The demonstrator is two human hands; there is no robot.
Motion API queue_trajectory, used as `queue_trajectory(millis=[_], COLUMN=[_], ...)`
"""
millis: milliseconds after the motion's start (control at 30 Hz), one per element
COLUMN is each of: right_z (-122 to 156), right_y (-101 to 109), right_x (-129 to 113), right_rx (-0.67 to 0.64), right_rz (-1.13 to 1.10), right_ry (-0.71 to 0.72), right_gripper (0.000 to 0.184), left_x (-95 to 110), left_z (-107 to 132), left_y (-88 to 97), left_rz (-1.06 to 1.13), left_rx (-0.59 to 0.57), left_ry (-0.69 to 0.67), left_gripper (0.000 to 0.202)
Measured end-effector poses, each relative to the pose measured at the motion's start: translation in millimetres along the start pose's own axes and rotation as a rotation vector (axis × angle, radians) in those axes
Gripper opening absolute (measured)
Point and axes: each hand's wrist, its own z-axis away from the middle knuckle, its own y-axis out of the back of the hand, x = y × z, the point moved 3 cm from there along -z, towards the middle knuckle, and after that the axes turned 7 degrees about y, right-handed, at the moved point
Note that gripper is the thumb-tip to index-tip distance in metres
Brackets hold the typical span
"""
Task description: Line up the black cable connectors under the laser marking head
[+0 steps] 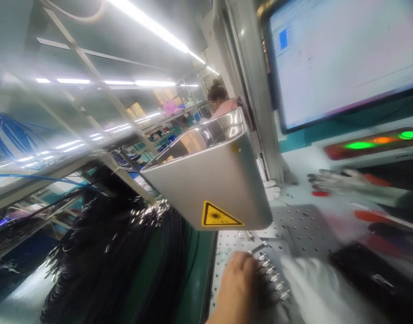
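At the lower centre of the head view, I see my left hand resting on the perforated metal plate, its fingers curled down over a row of small silver connectors that lie side by side in a fixture. The fingertips touch the left ends of the row; I cannot tell whether they actually pinch any one piece. My right hand is stretched out well apart, toward the upper right of the plate, badly blurred; the fingers look extended and flat, holding nothing I can make out. Directly above the left hand hangs the silver laser head with a yellow warning sticker. A monitor stands above the right hand, with green and orange lamps beneath it. A mass of black cables lies to the left of the plate. Another person sits far behind.
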Motion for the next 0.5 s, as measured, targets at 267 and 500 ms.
queue_trajectory(millis=[267, 500], right_z=[-75.0, -66.1], right_y=[-20.6, -31.2], right_x=[-7.1, -13.5], right_rx=[-0.324, -0.461], right_rz=[0.005, 0.038], right_ry=[-0.132, -0.226], right_gripper=[0.030, 0.032], left_x=[-9.5, -11.0], left_z=[-7.5, -5.1], left_y=[-5.0, -24.3], left_rz=[-0.378, -0.425], left_rx=[-0.162, -0.108], left_ry=[0.145, 0.088], left_gripper=[0.016, 0.021])
